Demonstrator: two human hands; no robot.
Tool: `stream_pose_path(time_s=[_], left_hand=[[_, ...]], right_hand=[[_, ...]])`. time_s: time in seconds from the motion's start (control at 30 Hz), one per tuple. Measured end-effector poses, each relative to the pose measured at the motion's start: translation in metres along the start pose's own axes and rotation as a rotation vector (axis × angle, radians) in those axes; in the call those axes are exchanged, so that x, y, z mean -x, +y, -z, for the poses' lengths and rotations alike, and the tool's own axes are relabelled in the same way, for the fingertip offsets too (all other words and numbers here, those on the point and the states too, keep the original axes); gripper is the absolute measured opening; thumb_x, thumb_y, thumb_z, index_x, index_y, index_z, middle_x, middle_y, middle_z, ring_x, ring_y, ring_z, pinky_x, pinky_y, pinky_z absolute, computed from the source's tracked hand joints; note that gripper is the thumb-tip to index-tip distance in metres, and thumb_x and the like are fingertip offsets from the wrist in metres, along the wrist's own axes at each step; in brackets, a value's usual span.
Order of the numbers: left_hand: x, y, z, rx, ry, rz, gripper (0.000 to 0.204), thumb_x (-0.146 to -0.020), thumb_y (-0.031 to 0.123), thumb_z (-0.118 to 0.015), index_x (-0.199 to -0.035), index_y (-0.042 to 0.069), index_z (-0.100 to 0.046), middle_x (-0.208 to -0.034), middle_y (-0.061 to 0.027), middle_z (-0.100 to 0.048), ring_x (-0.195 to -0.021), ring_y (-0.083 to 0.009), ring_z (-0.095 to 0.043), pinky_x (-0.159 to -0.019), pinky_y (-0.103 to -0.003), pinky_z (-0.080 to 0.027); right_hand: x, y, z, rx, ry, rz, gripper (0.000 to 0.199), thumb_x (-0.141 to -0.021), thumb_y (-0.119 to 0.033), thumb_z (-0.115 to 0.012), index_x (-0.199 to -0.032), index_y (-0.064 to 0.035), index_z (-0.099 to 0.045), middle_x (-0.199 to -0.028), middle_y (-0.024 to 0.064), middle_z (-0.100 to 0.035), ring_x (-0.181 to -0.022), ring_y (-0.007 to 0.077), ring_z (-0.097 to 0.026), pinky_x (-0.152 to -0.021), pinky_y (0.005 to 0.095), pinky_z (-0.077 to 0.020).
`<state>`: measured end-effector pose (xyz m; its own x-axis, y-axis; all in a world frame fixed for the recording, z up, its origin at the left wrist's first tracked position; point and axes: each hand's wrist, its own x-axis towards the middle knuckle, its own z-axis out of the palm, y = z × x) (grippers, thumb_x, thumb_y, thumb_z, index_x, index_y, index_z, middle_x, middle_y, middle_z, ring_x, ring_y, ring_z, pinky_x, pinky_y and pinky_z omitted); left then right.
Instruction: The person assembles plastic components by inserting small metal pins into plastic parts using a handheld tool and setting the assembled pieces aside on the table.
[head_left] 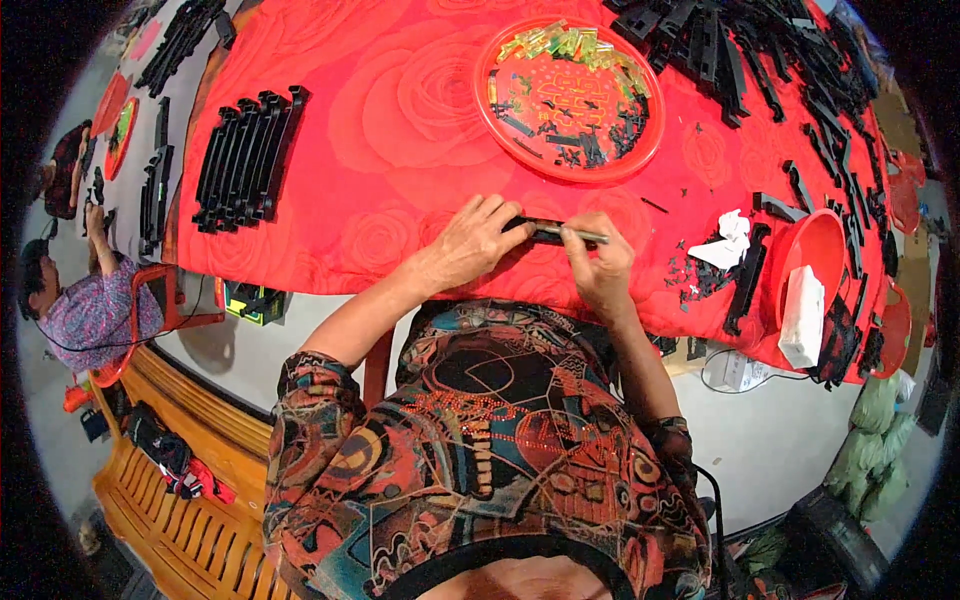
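My left hand (478, 242) is closed on a black plastic piece (546, 224) near the table's front edge. In my right hand (604, 268) is a slim greyish metal tool (588, 237), pinched between thumb and fingers. Its tip lies against the black piece; whether it is a knife or tweezers I cannot make out. Beyond my hands stands a round red tray (572, 176) with yellow-green clear pieces and small black bits in it. Several long black plastic strips (245, 160) lie side by side to the left.
Black parts (720, 60) are heaped at the far right. A red bowl (806, 245), a white block (802, 318), crumpled white paper (730, 235) and black scraps lie right of my hands. A wooden bench (190, 490) is at lower left; another person (95, 310) works at the left.
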<state>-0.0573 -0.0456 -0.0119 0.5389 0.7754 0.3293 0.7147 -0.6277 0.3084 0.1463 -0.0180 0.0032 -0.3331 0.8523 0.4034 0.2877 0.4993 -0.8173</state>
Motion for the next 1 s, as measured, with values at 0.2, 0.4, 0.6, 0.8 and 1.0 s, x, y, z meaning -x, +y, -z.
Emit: stream_pose_path(time_s=[0.2, 0.4, 0.6, 0.8, 1.0], left_hand=[[0.002, -0.002, -0.007, 0.063, 0.082, -0.004, 0.021, -0.076, 0.011, -0.055, -0.095, 0.005, -0.061, -0.091, -0.0087, -0.050, -0.087, -0.0242, -0.049, -0.072, -0.035, -0.044], [-0.001, -0.002, -0.004, 0.079, 0.073, -0.018, 0.021, -0.074, 0.010, -0.056, -0.093, 0.003, -0.060, -0.091, -0.0095, -0.051, -0.086, -0.0250, -0.049, -0.072, -0.035, -0.044], [-0.004, 0.000, -0.001, 0.084, 0.030, -0.011, 0.023, -0.074, 0.009, -0.055, -0.096, 0.002, -0.059, -0.092, -0.0097, -0.050, -0.087, -0.0252, -0.049, -0.073, -0.037, -0.044], [-0.003, 0.003, 0.002, 0.048, -0.038, 0.047, 0.025, -0.074, 0.009, -0.056, -0.098, 0.003, -0.059, -0.099, -0.0099, -0.054, -0.090, -0.0261, -0.050, -0.076, -0.036, -0.044], [-0.002, 0.003, -0.004, 0.053, -0.025, 0.052, 0.025, -0.074, 0.009, -0.056, -0.098, 0.003, -0.060, -0.099, -0.0101, -0.053, -0.088, -0.0261, -0.050, -0.077, -0.036, -0.044]], right_hand=[[-0.006, 0.000, -0.009, 0.065, -0.061, 0.045, 0.005, -0.079, 0.003, -0.061, -0.080, -0.0003, -0.057, -0.075, 0.0112, -0.058, -0.065, 0.0216, -0.058, -0.057, 0.0303, -0.0453], [-0.012, -0.002, -0.015, 0.137, -0.134, 0.143, 0.008, -0.076, 0.005, -0.061, -0.079, 0.0004, -0.055, -0.072, 0.0124, -0.055, -0.063, 0.0265, -0.056, -0.056, 0.0330, -0.0446], [-0.015, -0.003, -0.017, 0.182, -0.145, 0.156, 0.009, -0.076, 0.005, -0.062, -0.078, 0.0008, -0.054, -0.071, 0.0121, -0.055, -0.061, 0.0266, -0.055, -0.055, 0.0334, -0.0438], [-0.007, -0.001, -0.003, 0.113, -0.068, -0.015, 0.006, -0.080, 0.001, -0.060, -0.079, -0.0011, -0.055, -0.071, 0.0099, -0.054, -0.060, 0.0193, -0.054, -0.054, 0.0303, -0.0432], [-0.007, 0.003, -0.006, 0.128, -0.071, 0.017, 0.005, -0.080, 0.001, -0.061, -0.080, -0.0015, -0.056, -0.072, 0.0096, -0.054, -0.060, 0.0193, -0.054, -0.054, 0.0305, -0.0433]])
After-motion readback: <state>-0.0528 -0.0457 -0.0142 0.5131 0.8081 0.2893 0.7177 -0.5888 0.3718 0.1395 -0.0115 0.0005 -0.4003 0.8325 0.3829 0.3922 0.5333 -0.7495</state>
